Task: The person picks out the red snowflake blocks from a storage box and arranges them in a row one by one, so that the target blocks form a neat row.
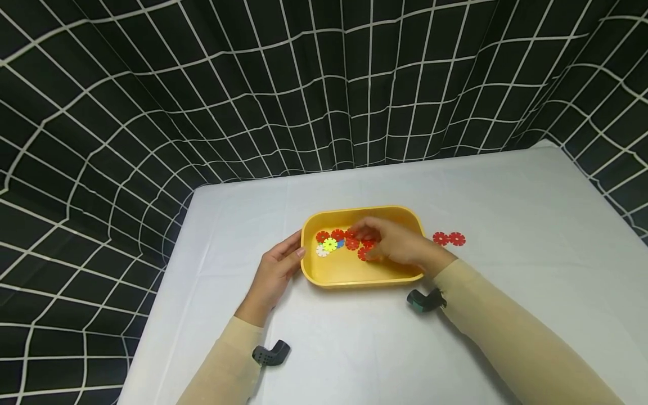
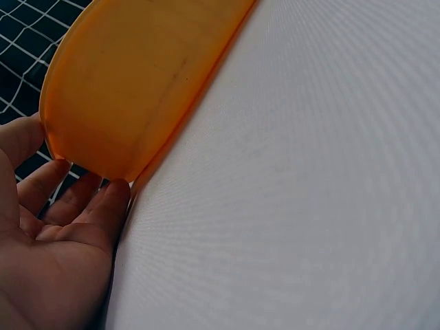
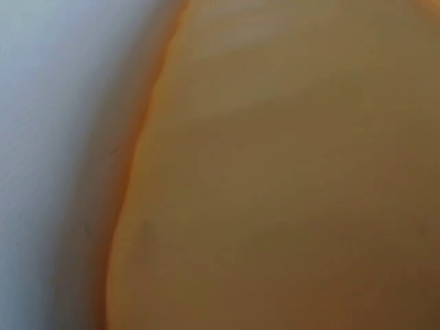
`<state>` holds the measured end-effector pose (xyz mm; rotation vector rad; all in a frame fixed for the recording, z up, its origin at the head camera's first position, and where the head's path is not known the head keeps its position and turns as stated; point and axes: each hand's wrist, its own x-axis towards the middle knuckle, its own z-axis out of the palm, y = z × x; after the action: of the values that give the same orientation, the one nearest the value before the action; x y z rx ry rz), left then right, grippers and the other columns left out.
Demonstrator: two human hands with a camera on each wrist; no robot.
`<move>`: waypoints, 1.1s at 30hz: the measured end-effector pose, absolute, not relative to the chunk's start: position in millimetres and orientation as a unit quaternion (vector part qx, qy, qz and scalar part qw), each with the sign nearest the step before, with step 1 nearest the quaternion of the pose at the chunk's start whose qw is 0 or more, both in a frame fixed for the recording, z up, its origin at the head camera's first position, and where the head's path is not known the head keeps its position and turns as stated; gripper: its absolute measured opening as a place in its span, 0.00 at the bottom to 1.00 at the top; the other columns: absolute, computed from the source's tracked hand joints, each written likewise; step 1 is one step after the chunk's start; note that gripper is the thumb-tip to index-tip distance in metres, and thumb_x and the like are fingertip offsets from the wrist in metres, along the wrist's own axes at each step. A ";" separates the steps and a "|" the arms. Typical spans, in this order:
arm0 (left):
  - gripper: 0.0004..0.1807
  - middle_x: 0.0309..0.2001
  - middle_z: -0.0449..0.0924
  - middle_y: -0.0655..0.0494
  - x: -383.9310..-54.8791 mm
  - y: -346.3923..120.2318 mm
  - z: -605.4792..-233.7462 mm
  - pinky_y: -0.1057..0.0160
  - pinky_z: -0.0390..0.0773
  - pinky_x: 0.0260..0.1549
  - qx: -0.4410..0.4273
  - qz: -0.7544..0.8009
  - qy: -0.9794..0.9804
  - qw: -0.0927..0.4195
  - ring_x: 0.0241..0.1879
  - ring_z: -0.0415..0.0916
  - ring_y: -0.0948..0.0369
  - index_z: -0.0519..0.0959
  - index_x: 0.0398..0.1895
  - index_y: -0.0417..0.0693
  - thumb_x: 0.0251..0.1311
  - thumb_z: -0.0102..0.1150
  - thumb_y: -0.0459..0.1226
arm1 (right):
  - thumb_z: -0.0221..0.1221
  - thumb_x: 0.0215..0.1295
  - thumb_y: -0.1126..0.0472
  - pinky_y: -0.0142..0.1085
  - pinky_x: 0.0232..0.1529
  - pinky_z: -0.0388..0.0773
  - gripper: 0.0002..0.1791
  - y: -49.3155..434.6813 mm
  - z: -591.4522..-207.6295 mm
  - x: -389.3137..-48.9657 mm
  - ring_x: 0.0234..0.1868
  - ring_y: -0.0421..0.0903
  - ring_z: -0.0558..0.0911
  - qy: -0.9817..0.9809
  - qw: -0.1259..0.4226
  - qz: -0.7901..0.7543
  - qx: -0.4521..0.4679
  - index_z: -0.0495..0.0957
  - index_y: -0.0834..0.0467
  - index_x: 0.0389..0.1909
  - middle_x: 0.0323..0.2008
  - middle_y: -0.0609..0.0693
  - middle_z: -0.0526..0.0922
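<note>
A yellow plastic tray point(image 1: 344, 274) holds several small notched discs. My left hand point(image 1: 275, 269) grips the tray's left end, thumb at the rim; in the left wrist view the fingers point(image 2: 113, 199) touch the outside of the wall. My right hand point(image 1: 397, 242) reaches into the tray with bent fingers over red discs point(image 1: 351, 243); thumb and fingertips stand apart. A yellow-green disc point(image 1: 330, 244), a white disc point(image 1: 322, 251) and a partly covered blue disc point(image 1: 341, 243) lie left of it. The right wrist view shows only the blurred tray wall point(image 3: 275, 172), no hand.
Two red discs point(image 1: 448, 239) lie side by side, edges meeting, on the white tablecloth point(image 1: 531, 236) right of the tray. A black curtain with a white grid point(image 1: 334, 90) hangs behind and at both sides. A dark wrist device point(image 1: 271, 354) sits on each sleeve.
</note>
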<state>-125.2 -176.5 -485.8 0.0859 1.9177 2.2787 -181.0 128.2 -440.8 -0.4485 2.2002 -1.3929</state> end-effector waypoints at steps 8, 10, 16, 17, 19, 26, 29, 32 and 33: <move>0.27 0.75 0.75 0.50 -125.6 -176.7 -486.5 0.57 0.77 0.67 0.025 0.761 0.643 0.084 0.74 0.72 0.55 0.75 0.78 0.42 0.79 0.63 0.32 | 0.71 0.66 0.76 0.48 0.64 0.78 0.22 121.5 -443.5 -178.2 0.56 0.54 0.77 0.870 0.202 -0.409 -0.186 0.84 0.58 0.58 0.53 0.52 0.82; 0.27 0.75 0.75 0.49 -125.9 -176.6 -486.8 0.57 0.78 0.67 0.028 0.762 0.641 0.084 0.74 0.72 0.54 0.75 0.78 0.42 0.79 0.63 0.32 | 0.70 0.67 0.77 0.45 0.60 0.79 0.19 120.0 -444.1 -178.4 0.53 0.54 0.77 0.875 0.194 -0.406 -0.178 0.84 0.58 0.55 0.50 0.51 0.82; 0.27 0.75 0.74 0.48 -126.0 -175.6 -486.8 0.57 0.77 0.67 0.032 0.766 0.637 0.082 0.74 0.72 0.52 0.74 0.78 0.41 0.79 0.62 0.32 | 0.68 0.67 0.79 0.39 0.47 0.80 0.16 119.8 -443.0 -179.8 0.45 0.54 0.77 0.861 0.178 -0.449 -0.159 0.84 0.64 0.52 0.41 0.54 0.80; 0.27 0.75 0.74 0.47 -125.8 -175.4 -486.6 0.57 0.77 0.67 0.031 0.766 0.637 0.082 0.74 0.72 0.52 0.74 0.78 0.41 0.79 0.63 0.32 | 0.68 0.67 0.79 0.37 0.45 0.81 0.15 120.4 -442.5 -179.7 0.44 0.54 0.78 0.857 0.176 -0.458 -0.157 0.84 0.65 0.51 0.40 0.55 0.80; 0.28 0.75 0.74 0.47 -125.6 -175.2 -486.5 0.57 0.78 0.67 0.028 0.765 0.639 0.081 0.74 0.72 0.52 0.74 0.78 0.41 0.78 0.63 0.32 | 0.68 0.68 0.79 0.35 0.42 0.81 0.14 121.8 -440.9 -179.2 0.43 0.54 0.78 0.852 0.175 -0.471 -0.150 0.84 0.65 0.51 0.39 0.55 0.80; 0.27 0.74 0.75 0.49 -126.1 -176.3 -488.0 0.56 0.78 0.67 0.031 0.764 0.640 0.083 0.73 0.73 0.53 0.75 0.78 0.42 0.79 0.63 0.32 | 0.69 0.71 0.73 0.35 0.37 0.85 0.11 124.5 -436.4 -177.8 0.38 0.54 0.82 0.831 0.188 -0.511 -0.113 0.84 0.65 0.51 0.39 0.58 0.80; 0.27 0.74 0.76 0.50 -126.3 -176.7 -488.8 0.56 0.77 0.67 0.033 0.763 0.640 0.083 0.73 0.73 0.54 0.75 0.78 0.42 0.79 0.62 0.32 | 0.70 0.71 0.72 0.36 0.38 0.88 0.09 125.6 -436.7 -177.5 0.35 0.54 0.84 0.819 0.196 -0.529 -0.102 0.84 0.65 0.49 0.38 0.58 0.80; 0.27 0.74 0.76 0.50 -126.1 -176.7 -488.9 0.56 0.78 0.67 0.031 0.764 0.639 0.083 0.73 0.73 0.54 0.75 0.78 0.42 0.79 0.63 0.32 | 0.71 0.71 0.72 0.37 0.40 0.89 0.08 126.1 -438.4 -177.7 0.36 0.55 0.86 0.812 0.190 -0.541 -0.108 0.84 0.66 0.47 0.37 0.58 0.80; 0.27 0.74 0.76 0.50 -126.0 -176.6 -488.8 0.56 0.77 0.67 0.031 0.764 0.639 0.083 0.73 0.73 0.54 0.75 0.78 0.42 0.79 0.63 0.32 | 0.70 0.71 0.72 0.38 0.40 0.89 0.08 126.1 -439.3 -178.0 0.36 0.56 0.86 0.809 0.189 -0.546 -0.110 0.84 0.66 0.47 0.37 0.58 0.80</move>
<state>-126.0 -176.6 -488.8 0.0923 1.9083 2.2816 -178.0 126.1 -439.3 -0.3082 2.2750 -1.5339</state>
